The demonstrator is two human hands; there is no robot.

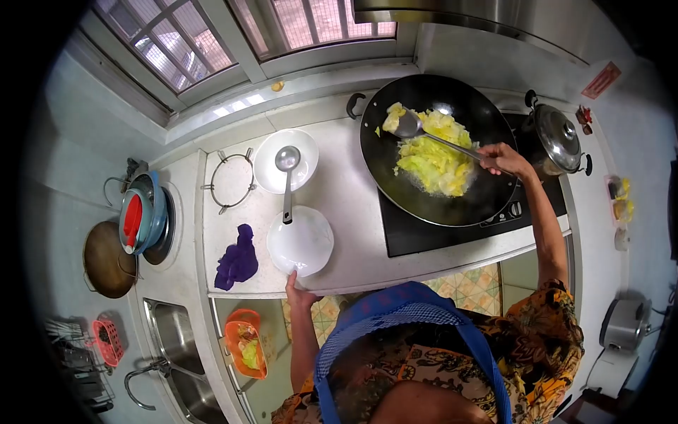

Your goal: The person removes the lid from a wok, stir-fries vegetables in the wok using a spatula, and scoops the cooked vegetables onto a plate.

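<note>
Now, your right hand [503,159] grips a long grey metal spatula [409,126] | chopped yellow-green leaves [434,166] inside round black wok [431,210] | your left hand [301,297] touches white round dish [301,244], grip unclear | hasty scooping could spill leaves

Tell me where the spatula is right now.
In the head view, the spatula is right of centre, held in the right hand, reaching over the wok and its chopped greens.
</note>
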